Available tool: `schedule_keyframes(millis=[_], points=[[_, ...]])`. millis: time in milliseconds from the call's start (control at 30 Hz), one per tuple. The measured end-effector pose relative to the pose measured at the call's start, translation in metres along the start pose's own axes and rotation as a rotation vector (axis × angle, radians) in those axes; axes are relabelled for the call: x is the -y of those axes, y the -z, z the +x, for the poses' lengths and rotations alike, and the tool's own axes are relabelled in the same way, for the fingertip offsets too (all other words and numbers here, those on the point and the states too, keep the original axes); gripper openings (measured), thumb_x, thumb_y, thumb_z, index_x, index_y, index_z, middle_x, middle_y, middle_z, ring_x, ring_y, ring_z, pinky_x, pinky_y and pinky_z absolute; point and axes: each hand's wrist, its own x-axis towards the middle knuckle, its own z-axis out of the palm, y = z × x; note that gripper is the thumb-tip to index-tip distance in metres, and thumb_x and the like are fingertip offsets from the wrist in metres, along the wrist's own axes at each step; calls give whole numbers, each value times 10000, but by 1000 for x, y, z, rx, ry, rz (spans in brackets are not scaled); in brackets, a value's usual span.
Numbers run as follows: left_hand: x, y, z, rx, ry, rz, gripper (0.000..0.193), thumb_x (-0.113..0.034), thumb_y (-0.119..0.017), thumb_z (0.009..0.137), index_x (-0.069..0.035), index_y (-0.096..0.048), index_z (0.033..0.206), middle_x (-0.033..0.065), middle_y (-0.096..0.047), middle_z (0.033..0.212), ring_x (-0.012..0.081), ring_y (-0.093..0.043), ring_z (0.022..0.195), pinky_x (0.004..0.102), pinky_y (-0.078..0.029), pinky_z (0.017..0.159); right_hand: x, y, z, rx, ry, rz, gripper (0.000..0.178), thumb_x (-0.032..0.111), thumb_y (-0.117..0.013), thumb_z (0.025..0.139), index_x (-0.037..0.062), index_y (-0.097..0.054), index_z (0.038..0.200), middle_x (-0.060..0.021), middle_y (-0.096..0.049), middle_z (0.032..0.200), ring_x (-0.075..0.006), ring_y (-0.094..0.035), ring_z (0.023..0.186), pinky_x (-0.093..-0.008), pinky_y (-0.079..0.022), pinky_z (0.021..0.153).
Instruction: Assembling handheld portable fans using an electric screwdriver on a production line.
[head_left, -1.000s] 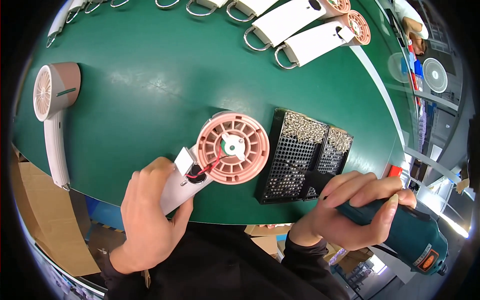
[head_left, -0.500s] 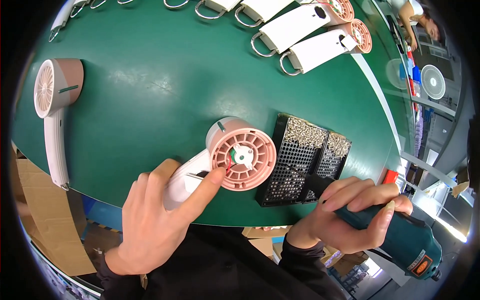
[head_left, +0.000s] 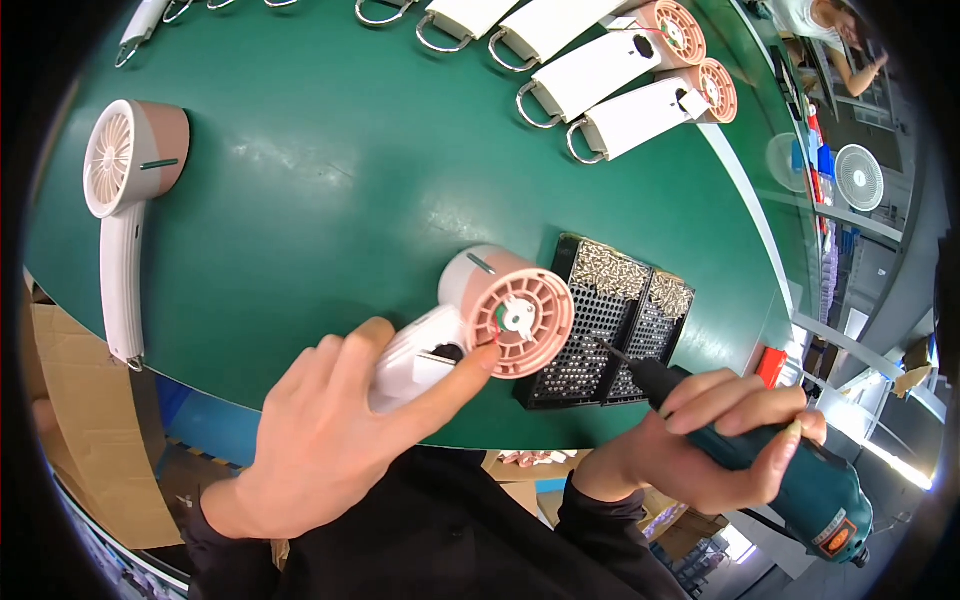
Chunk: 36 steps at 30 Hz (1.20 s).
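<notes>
My left hand (head_left: 340,420) is closed round the white handle of a handheld fan (head_left: 522,318), its index finger resting at the rim of the pink head. That head faces up, with a white motor mount, a bit of green and a red wire in its middle. In my right hand (head_left: 735,440) is a dark green electric screwdriver (head_left: 815,490). Its thin bit points left, over the black screw tray (head_left: 590,345), whose holes hold many small screws; I cannot tell whether the tip touches one. Loose screws (head_left: 610,270) are heaped at the tray's far end.
A finished-looking pink and white fan (head_left: 124,230) lies at the left. Several white fan bodies (head_left: 640,118) with metal rings lie in a row at the far side. A cardboard box (head_left: 95,430) stands below the table's left edge. Another person (head_left: 835,40) sits at the far right.
My left hand has shifted the fan to the right, closer to the screw tray, and its head has tilted. The screwdriver's bit has moved slightly right over the tray.
</notes>
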Motion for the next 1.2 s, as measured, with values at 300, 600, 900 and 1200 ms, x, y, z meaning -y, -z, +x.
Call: schedule_keyframes(millis=[300,600,900,1200], points=[[-3,-1,-3,70,-45,-117,642,-63,-577,684,-281,-521,1286,144,-507,939,201,-457,648,262,-407,564,51,-14,11,452,-175,9,137,153,-421,930,39,-384,997,-94,-451,799,-247,-535,534,-371,-521,452],[-2,-7,-2,11,-85,-78,612,-89,-555,704,-268,-519,1288,138,-513,930,181,-440,633,240,-381,540,18,-51,-15,184,-23,48,234,148,-488,856,36,-322,975,-103,-428,611,-206,-457,338,-298,-433,288],[-6,-4,-6,45,-13,-86,638,-59,-569,685,-283,-535,1282,134,-486,962,211,-471,684,287,-414,579,8,-52,-26,232,-4,22,244,143,-517,837,50,-317,939,-75,-446,574,-198,-474,344,-284,-442,311],[-10,-1,-2,47,-16,-46,640,-43,-567,693,-295,-538,1280,122,-495,955,208,-460,667,279,-402,575,19,-26,-1,62,169,144,233,190,-436,877,8,-406,1019,-38,-409,631,-140,-355,319,-274,-337,313]])
